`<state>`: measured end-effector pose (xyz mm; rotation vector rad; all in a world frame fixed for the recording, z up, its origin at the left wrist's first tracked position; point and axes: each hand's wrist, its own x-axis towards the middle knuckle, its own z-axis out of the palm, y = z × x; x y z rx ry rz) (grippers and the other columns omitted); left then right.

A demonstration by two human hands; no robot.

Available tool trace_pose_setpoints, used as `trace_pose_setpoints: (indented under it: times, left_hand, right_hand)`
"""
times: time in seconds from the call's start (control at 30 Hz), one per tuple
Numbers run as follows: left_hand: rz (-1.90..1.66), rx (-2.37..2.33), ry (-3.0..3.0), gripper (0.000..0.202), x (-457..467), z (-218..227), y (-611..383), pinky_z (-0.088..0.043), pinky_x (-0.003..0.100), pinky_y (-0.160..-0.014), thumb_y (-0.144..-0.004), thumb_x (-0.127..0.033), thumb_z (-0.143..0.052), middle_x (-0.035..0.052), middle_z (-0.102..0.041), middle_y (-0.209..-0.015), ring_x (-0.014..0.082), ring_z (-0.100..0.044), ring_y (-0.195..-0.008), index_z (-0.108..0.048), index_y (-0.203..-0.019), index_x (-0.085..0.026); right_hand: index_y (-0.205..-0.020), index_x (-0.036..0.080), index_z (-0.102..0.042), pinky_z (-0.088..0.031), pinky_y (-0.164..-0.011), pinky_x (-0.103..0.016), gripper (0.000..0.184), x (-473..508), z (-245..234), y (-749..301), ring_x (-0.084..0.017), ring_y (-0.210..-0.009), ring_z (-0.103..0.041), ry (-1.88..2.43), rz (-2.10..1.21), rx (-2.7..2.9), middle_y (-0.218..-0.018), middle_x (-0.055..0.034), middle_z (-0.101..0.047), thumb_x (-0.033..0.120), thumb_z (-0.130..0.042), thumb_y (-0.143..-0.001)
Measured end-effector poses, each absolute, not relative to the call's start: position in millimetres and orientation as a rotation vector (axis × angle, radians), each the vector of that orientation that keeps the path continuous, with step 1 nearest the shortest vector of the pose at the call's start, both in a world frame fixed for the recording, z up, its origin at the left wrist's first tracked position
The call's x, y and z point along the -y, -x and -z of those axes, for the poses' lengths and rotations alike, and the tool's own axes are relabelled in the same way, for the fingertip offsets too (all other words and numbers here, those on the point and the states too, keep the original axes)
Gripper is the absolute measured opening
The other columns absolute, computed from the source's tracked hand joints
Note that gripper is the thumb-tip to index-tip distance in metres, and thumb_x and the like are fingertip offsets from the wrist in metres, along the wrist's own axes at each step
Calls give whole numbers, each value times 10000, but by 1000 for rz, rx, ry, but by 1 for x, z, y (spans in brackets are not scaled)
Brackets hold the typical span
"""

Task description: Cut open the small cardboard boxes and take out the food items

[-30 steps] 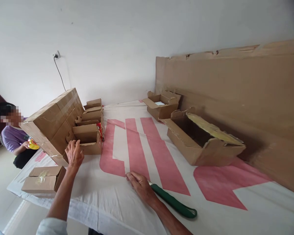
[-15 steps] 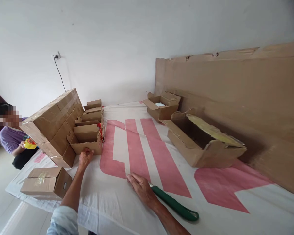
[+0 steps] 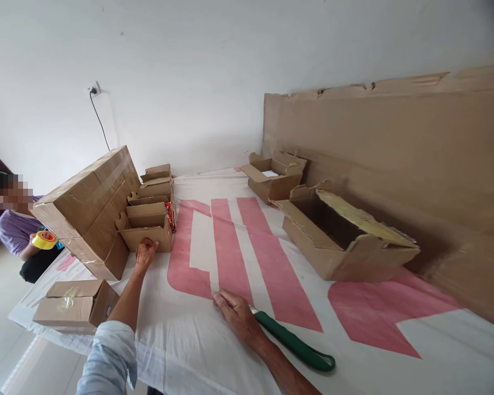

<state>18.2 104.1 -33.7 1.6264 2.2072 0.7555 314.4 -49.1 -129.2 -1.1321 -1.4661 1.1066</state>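
My left hand [image 3: 145, 252] reaches forward and presses against the lower front of a small open cardboard box [image 3: 147, 233], fingers curled on its bottom edge. That box is the nearest in a row of similar small open boxes [image 3: 155, 186]. A large taped carton [image 3: 86, 206] leans tilted right beside them. My right hand [image 3: 235, 314] lies flat on the white and pink table cover [image 3: 197, 340], fingers together. It rests over the pale end of a green-handled tool [image 3: 296, 345], whose handle sticks out to the right.
A wide open carton [image 3: 341, 241] and a smaller open one [image 3: 274, 178] stand at the right, in front of a big cardboard sheet [image 3: 395, 148] leaning on the wall. A closed small box [image 3: 72, 304] sits at the left edge. Another person holds yellow tape [image 3: 44, 240] at far left.
My left hand has moved from the side of the large taped carton to the front of the small open box. My right hand has stayed where it was.
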Motion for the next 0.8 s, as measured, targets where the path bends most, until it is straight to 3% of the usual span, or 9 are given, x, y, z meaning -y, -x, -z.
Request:
trace_pose_setpoints:
  times: [0.43,0.5,0.6,0.67,0.8]
  left_hand:
    - [-652,-2113,-1788,362,-63,28,-40,-588,522,-1039,-1019,-353,-721,118,-671,-1379,284,-678,-1218,-669,-1332,-179]
    - [-661,-2064,-1863,362,-40,24,-47,-554,525,-1089,-963,-274,-777,125,-693,-1357,293,-672,-1241,-691,-1297,-164]
    - [-704,-1977,-1988,409,2,9,-50,-530,444,-1111,-849,-149,-826,116,-735,-1296,286,-682,-1231,-730,-1245,-178]
    - [-765,-1942,-2059,376,34,-9,-41,-520,412,-1110,-872,-179,-796,99,-735,-1301,273,-679,-1232,-736,-1242,-215]
    - [-1000,-2038,-2217,251,86,-55,21,-490,450,-1135,-958,-325,-700,100,-730,-1303,293,-657,-1255,-746,-1195,-255]
  right_hand:
    - [-703,223,-572,-366,-585,-305,564,55,126,-316,-176,-609,-441,1173,-1133,1469,-625,20,-456,730,-473,-929]
    - [-694,223,-580,-374,-586,-308,582,56,128,-317,-178,-603,-443,1190,-1138,1463,-616,20,-452,753,-475,-909]
    - [-704,218,-610,-396,-584,-309,592,57,131,-319,-180,-598,-463,1198,-1161,1472,-616,15,-467,759,-479,-905]
    - [-714,216,-627,-408,-573,-305,594,58,133,-320,-182,-595,-485,1199,-1177,1473,-617,9,-489,761,-486,-905]
    - [-712,213,-650,-428,-548,-298,607,59,137,-320,-180,-585,-502,1195,-1171,1464,-610,-9,-545,782,-528,-885]
